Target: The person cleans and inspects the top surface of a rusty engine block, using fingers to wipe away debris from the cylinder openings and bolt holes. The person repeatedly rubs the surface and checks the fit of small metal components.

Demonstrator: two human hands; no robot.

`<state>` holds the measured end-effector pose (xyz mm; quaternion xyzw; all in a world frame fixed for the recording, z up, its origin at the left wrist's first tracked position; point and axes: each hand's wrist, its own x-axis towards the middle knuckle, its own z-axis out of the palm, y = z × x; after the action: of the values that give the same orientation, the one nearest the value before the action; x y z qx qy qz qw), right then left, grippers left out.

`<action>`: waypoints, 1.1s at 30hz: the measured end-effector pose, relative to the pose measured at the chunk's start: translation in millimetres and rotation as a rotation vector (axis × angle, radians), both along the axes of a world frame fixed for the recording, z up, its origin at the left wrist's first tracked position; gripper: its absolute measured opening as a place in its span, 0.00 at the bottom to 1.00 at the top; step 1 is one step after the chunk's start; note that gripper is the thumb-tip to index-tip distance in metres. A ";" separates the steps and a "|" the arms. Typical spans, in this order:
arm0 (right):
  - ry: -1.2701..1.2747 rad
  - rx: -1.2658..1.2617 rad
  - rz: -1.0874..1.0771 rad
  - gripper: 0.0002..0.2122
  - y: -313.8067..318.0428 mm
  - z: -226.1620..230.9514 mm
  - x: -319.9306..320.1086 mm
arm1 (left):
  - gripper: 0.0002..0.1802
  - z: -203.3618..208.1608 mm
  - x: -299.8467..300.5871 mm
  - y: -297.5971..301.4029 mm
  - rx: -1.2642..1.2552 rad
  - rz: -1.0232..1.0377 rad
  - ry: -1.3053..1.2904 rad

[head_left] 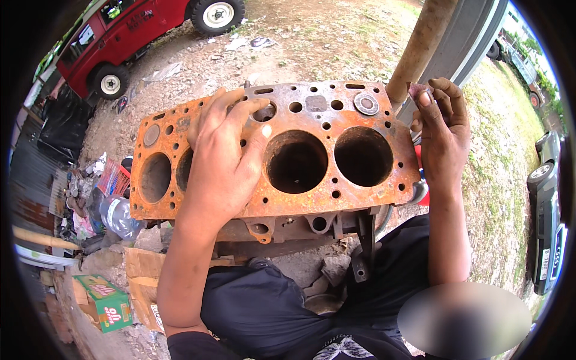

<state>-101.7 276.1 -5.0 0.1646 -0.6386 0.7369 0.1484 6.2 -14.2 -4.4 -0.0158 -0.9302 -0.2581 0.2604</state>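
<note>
A red vehicle (141,36) stands on the ground at upper left. Nearer, before the seated person, is a rust-orange engine block (312,123), its bored face upward. A green box (107,303) sits at lower left. The left hand (225,159) lies on the block, fingers loosely spread; the right hand (445,129), beside its right end, pinches a small reddish scrap (415,90).

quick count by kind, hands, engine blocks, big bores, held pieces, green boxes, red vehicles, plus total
Left hand and right hand: 2
Engine block: 1
Large bores, one partly behind the left hand: 4
Small reddish-brown piece in the right hand: 1
Green box: 1
Red vehicle: 1
Total: 10
</note>
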 end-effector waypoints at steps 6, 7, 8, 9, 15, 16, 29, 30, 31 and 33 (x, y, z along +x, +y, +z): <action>-0.009 -0.003 0.066 0.13 2.5 5.7 0.8 | 0.17 5.8 1.4 2.2 -0.051 -0.046 0.085; -0.018 -0.003 0.089 0.13 1.6 8.4 4.7 | 0.17 7.8 0.5 1.8 -0.015 -0.094 0.134; -0.026 -0.003 0.113 0.13 -0.1 11.3 10.5 | 0.17 10.4 0.5 1.9 0.021 -0.142 0.184; -0.040 -0.004 0.160 0.13 -7.2 11.8 16.2 | 0.16 12.5 7.1 0.7 0.033 -0.233 0.226; 0.318 0.339 0.260 0.20 -22.9 24.1 65.9 | 0.12 12.4 35.1 37.1 0.578 -0.407 0.169; 0.374 0.386 0.235 0.20 -23.5 24.8 68.8 | 0.13 13.2 37.4 44.3 0.599 -0.386 0.215; 0.109 0.328 0.399 0.18 -21.7 22.0 74.7 | 0.11 16.9 41.8 38.7 0.241 -0.308 0.356; 0.196 0.339 0.359 0.17 -22.3 21.6 74.3 | 0.12 17.5 42.4 38.9 0.353 -0.315 0.285; 0.282 0.350 0.319 0.17 -23.2 21.4 74.1 | 0.12 18.4 43.0 39.3 0.464 -0.321 0.213; 0.209 0.384 0.340 0.14 -23.7 23.2 75.9 | 0.13 20.0 43.3 43.0 0.606 -0.345 0.130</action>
<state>-25.8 252.4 18.2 0.3695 -0.7109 0.5960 0.0535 49.5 28.8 15.6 -0.1111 -0.7766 -0.5609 0.2644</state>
